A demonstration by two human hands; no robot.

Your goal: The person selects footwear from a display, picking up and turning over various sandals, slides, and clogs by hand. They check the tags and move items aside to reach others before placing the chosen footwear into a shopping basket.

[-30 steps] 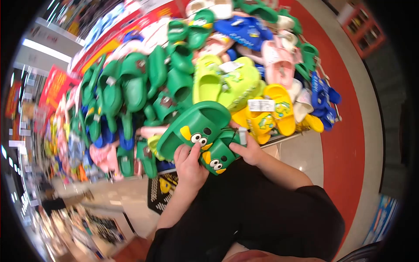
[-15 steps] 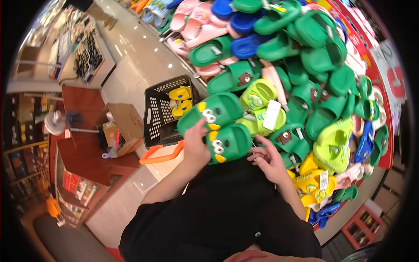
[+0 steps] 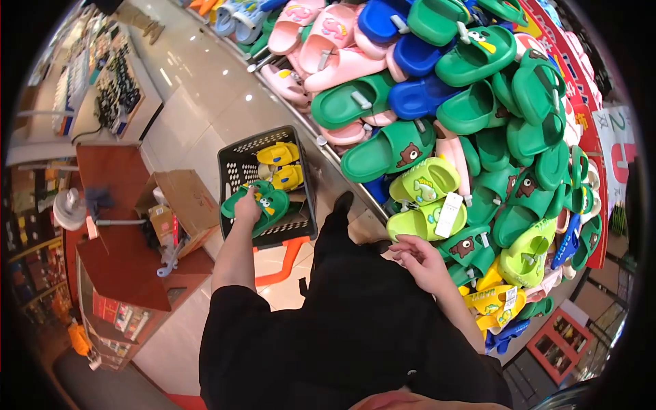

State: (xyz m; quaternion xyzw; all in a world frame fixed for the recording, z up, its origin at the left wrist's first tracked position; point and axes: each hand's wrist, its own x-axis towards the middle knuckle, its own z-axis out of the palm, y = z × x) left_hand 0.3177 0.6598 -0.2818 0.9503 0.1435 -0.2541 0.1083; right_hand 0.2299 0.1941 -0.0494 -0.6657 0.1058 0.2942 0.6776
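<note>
My left hand grips a pair of green slippers with cartoon eyes and a yellow beak, down inside the black shopping basket. Behind them in the same basket lies a pair of yellow slippers. Held near the edge of the slipper heap, my right hand is empty with its fingers loosely apart. Just beyond its fingertips sit lime-green slippers with a white price tag. A green slipper with a brown bear lies beside that hand.
A large heap of green, blue, pink and yellow slippers fills the display stand at right. The basket's orange handle hangs toward me. To the left stand a brown counter and an open cardboard box. Someone's legs show far off.
My left hand has carried the green slippers from in front of me, left and down into the basket. My right hand stays near the heap. The view has shifted slightly.
</note>
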